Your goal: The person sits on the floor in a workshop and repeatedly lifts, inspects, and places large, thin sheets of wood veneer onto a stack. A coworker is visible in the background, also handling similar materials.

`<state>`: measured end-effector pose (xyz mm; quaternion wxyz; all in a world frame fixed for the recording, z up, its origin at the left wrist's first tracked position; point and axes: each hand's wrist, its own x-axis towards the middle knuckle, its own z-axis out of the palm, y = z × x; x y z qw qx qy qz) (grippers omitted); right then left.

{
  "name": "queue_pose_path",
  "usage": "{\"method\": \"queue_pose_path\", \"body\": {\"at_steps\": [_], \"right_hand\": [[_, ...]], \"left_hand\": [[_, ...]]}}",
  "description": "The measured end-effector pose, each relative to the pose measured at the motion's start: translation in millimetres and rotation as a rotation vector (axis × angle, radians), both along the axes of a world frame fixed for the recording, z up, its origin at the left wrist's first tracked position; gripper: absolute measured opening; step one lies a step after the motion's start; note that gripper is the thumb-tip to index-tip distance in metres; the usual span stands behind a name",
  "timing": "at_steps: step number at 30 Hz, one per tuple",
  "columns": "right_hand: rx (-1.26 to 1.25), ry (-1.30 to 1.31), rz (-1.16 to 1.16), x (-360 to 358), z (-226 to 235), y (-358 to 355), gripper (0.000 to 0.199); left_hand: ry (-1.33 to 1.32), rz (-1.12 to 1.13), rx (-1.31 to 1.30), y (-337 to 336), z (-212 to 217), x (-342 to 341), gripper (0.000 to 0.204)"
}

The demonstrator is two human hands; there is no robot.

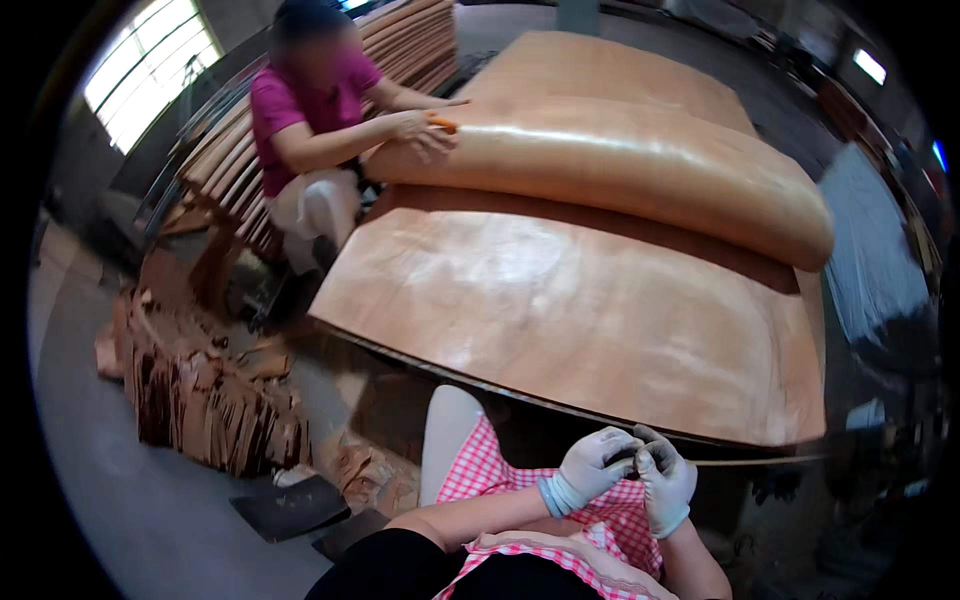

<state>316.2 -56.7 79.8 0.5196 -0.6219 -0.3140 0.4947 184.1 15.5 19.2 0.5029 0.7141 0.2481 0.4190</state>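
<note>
My left hand (590,468) and my right hand (667,482), both in white gloves with dark, dirty fingertips, meet in front of my lap. The fingers of both hands are closed in a pinch. What they pinch is too small to make out. A thin pale strip (755,461) runs rightward from beside my right hand; whether I hold it, I cannot tell. Just beyond my hands lies a wide stack of thin reddish-brown wood veneer sheets (560,310). Across it, one large sheet is curled back into a thick roll (620,165).
At the far left a crouching person in a magenta shirt (285,110) rests hands on the roll, with an orange-handled tool (441,124). Behind them stand stacked wood pieces (405,45). Torn veneer scraps (210,400) pile up at left, near a dark flat piece (290,508).
</note>
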Motion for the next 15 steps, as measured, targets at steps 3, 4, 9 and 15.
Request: {"method": "queue_pose_path", "body": {"at_steps": [3, 4, 9, 15], "right_hand": [[0.063, -0.018, 0.059, -20, -24, 10, 0.012], [0.081, -0.045, 0.085, -26, -24, 16, 0.014], [0.108, 0.095, 0.123, -67, -22, 52, 0.042], [-0.114, -0.794, 0.362, -1, -47, 82, 0.024]], "left_hand": [[0.004, 0.082, -0.161, 5, 2, -17, 0.021], [0.020, 0.070, -0.222, 8, -1, -24, 0.020], [-0.213, 0.220, -0.645, 14, -33, -43, 0.003], [-0.220, 0.674, -0.777, 109, -63, -135, 0.013]]}}
